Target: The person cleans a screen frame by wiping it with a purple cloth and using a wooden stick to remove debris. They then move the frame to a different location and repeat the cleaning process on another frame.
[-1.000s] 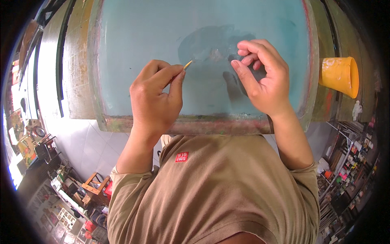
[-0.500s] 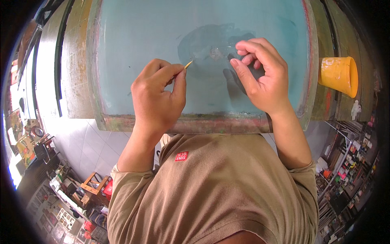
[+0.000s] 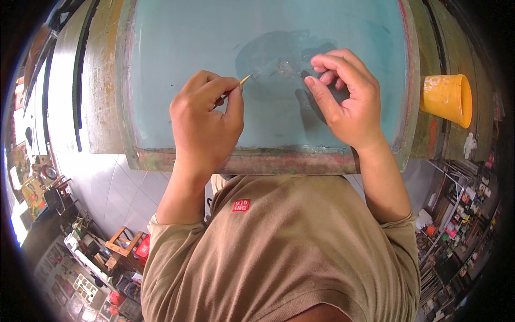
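My left hand (image 3: 206, 121) pinches a thin, pointed yellow stick (image 3: 246, 79) between thumb and forefinger. Its tip points up and right, at the left edge of a dark, wet-looking patch (image 3: 263, 48). The patch lies on a blue-green flat panel (image 3: 182, 48), which looks like a framed printing screen. Over the right part of the panel hangs my right hand (image 3: 354, 104), fingers loosely curved and thumb apart, with nothing in it. Its shadow falls on the surface below. A small glossy, whitish blob (image 3: 285, 67) lies within the patch, between my hands.
A yellow plastic cup (image 3: 442, 99) lies tilted or on its side at the right, beside the panel's frame (image 3: 268, 163). A shelf crowded with small containers (image 3: 466, 214) stands at lower right. A wooden stool (image 3: 124, 241) is on the tiled floor at lower left.
My left hand has moved slightly left and up, with the stick still in its pinch. The right hand has hardly moved.
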